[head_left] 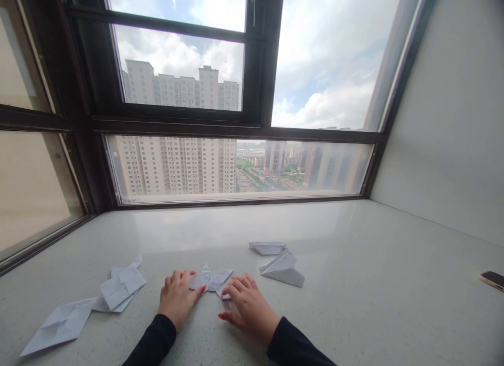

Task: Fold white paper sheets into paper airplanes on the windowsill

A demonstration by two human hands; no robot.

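A folded white paper piece point(213, 281) with several pointed flaps lies on the pale speckled sill between my two hands. My left hand point(178, 297) rests at its left end, fingers bent and apart, the thumb tip near the paper's lower edge. At the right end is my right hand point(249, 309), its fingertips over a flap and its thumb held apart below. Neither hand is closed round the paper; whether the fingertips press on it is hard to make out.
Several folded papers point(123, 287) overlap at the left, one point(61, 324) nearer the front. More folded papers point(280, 265) lie right of centre. A dark object point(493, 278) sits at the far right edge. Dark window frames point(252, 202) border the sill point(354, 303) behind.
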